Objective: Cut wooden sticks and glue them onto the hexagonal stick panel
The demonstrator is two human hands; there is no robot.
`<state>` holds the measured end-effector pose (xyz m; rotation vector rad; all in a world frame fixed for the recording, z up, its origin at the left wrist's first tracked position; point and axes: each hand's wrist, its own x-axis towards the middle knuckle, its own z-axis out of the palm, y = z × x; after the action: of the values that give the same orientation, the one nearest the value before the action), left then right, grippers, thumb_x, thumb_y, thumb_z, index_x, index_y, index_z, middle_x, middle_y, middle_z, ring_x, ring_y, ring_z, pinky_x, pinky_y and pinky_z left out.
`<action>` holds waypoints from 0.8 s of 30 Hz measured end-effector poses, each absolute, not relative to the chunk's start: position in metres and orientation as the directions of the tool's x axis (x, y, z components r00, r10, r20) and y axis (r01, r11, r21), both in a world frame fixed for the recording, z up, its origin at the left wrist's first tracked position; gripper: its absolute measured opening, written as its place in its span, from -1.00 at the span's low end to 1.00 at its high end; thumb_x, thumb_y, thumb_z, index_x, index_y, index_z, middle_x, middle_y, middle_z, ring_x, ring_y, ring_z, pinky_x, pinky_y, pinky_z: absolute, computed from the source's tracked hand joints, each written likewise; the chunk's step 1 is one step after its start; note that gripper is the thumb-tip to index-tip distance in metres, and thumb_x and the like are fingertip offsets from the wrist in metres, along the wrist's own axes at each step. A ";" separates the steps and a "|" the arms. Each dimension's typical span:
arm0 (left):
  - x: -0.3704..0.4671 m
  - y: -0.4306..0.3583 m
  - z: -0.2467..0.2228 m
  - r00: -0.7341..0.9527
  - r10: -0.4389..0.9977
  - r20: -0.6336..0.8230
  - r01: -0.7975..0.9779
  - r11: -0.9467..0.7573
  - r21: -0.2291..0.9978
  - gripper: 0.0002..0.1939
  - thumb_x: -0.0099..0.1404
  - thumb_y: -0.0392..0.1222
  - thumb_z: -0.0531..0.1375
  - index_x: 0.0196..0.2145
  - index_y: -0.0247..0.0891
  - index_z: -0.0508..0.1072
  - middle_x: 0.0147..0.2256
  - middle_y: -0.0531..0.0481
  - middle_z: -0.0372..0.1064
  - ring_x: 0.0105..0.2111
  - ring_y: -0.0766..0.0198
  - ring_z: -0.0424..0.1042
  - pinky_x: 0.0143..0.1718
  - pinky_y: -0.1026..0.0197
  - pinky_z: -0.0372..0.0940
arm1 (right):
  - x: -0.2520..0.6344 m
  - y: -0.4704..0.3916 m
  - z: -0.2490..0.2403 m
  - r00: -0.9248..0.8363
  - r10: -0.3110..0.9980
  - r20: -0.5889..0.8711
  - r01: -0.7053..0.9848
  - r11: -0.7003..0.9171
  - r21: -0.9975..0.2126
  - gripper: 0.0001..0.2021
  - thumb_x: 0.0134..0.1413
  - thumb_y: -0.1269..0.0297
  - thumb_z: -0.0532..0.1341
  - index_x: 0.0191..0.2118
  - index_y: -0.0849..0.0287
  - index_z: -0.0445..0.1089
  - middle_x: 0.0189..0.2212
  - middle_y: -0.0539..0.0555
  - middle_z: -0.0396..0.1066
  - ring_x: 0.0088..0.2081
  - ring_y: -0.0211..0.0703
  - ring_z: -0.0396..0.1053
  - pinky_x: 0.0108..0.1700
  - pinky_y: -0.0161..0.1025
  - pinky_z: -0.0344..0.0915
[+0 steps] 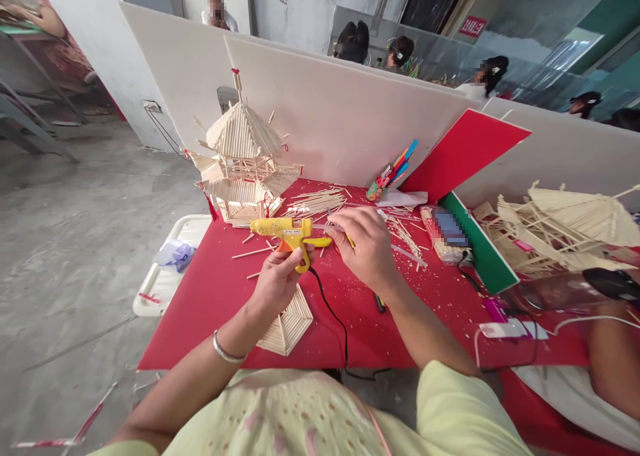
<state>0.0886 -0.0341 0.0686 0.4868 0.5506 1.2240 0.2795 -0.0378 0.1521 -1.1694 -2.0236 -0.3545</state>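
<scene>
A yellow hot glue gun (pixel 283 228) is gripped by its handle in my left hand (pixel 280 276), its nozzle pointing left. My right hand (pixel 367 246) is closed at the gun's rear, fingers pinching a translucent glue stick (pixel 323 227) that lines up with the back of the gun. Yellow parts show beside the right fingers; I cannot make out what they belong to. Below my left hand lies a flat hexagonal panel of wooden sticks (pixel 286 326), partly hidden by my wrist. The gun's black cord (pixel 330 303) runs down toward the table's front edge.
A stick-built pagoda (pixel 245 163) stands at the back left. Loose sticks (pixel 315 203), a pen holder (pixel 375 189) and a phone (pixel 450 226) lie farther back on the red table (pixel 210 329). At right are a green divider (pixel 485 256), another stick model (pixel 560 223) and a co-worker's arm (pixel 610 356).
</scene>
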 end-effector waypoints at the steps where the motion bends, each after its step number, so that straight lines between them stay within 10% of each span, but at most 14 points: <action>1: 0.089 -0.033 0.068 0.251 0.955 -0.158 -0.754 0.295 0.587 -0.68 0.03 -0.13 0.57 -0.26 -0.27 0.68 -0.19 -0.10 0.65 -0.18 0.18 0.62 0.04 0.12 0.44 | 0.275 -0.045 0.148 -0.261 0.592 0.762 0.852 0.513 -0.106 -0.82 0.36 0.24 0.28 0.02 0.03 0.52 -0.06 0.12 0.60 0.00 0.01 0.47 0.14 0.01 0.34; 9: 0.098 -0.041 0.061 0.410 0.888 -0.210 -0.743 0.458 0.488 -0.62 0.01 -0.16 0.58 -0.20 -0.24 0.65 -0.20 -0.02 0.63 -0.24 0.29 0.58 -0.10 0.27 0.45 | 0.226 -0.090 0.091 -0.093 0.867 0.489 0.805 0.355 -0.476 -0.31 0.22 0.31 0.26 0.42 0.13 0.10 0.19 0.31 0.41 0.17 0.16 0.43 0.17 0.08 0.46; 17: 0.090 -0.050 0.044 0.486 0.854 -0.188 -0.638 0.493 0.592 -0.59 0.01 -0.19 0.58 -0.16 -0.25 0.65 -0.19 -0.07 0.61 -0.19 0.19 0.58 -0.07 0.17 0.42 | 0.235 -0.081 0.067 -0.019 0.865 0.502 0.861 0.269 -0.432 -0.64 0.38 0.30 0.09 0.24 0.13 0.27 -0.04 0.30 0.52 -0.03 0.15 0.53 -0.06 0.02 0.50; 21: 0.030 -0.016 0.031 0.295 0.953 -0.067 -0.154 0.117 0.981 -0.79 0.06 -0.21 0.51 -0.33 -0.30 0.68 -0.34 -0.12 0.57 -0.40 0.25 0.46 -0.29 0.21 0.29 | 0.259 -0.083 0.073 0.079 0.841 0.536 0.912 0.157 -0.380 -0.64 0.36 0.15 0.15 0.19 0.14 0.31 -0.14 0.29 0.50 -0.13 0.18 0.51 -0.16 0.04 0.46; 24: -0.012 0.013 0.020 0.336 0.930 0.147 0.472 -0.301 0.829 -0.95 0.19 -0.23 0.36 -0.36 -0.23 0.66 -0.31 -0.08 0.54 -0.42 0.28 0.36 -0.33 0.22 0.17 | 0.261 -0.086 0.066 0.077 0.876 0.476 0.926 0.114 -0.360 -0.50 0.25 -0.02 0.26 0.17 0.18 0.32 -0.24 0.22 0.47 -0.26 0.13 0.47 -0.25 0.01 0.42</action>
<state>-0.0122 0.0127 0.0199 1.9097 1.2301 0.8440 0.2613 -0.0861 0.0660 -1.7533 -1.7900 -0.1057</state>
